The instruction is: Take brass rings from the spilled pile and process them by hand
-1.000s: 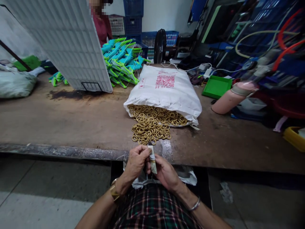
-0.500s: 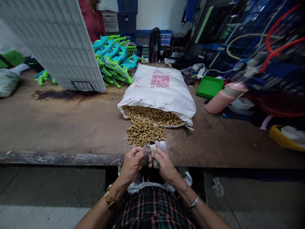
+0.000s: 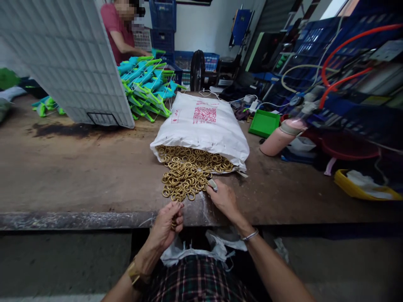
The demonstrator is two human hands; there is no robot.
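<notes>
Many brass-coloured rings (image 3: 184,178) spill from the open mouth of a white sack (image 3: 204,121) with red print. At the table's front edge, my left hand (image 3: 168,220) is closed around a few of the rings, just below the pile. My right hand (image 3: 222,196) reaches to the right side of the pile, its fingers bent. A pale wrapped piece (image 3: 213,184) shows at its thumb and fingers; its exact shape is partly hidden. Whether the right fingertips also touch a ring is too small to tell.
A white ribbed panel (image 3: 78,63) stands at left beside blue and green plastic pieces (image 3: 146,86). To the right are a green tray (image 3: 264,123), a pink bottle (image 3: 281,136) and a yellow basin (image 3: 355,191). A person (image 3: 116,31) works behind the panel.
My right hand has moved away from the left, forward to the pile's right side. Rings now show in my left hand. The view has shifted, and more of the other person shows.
</notes>
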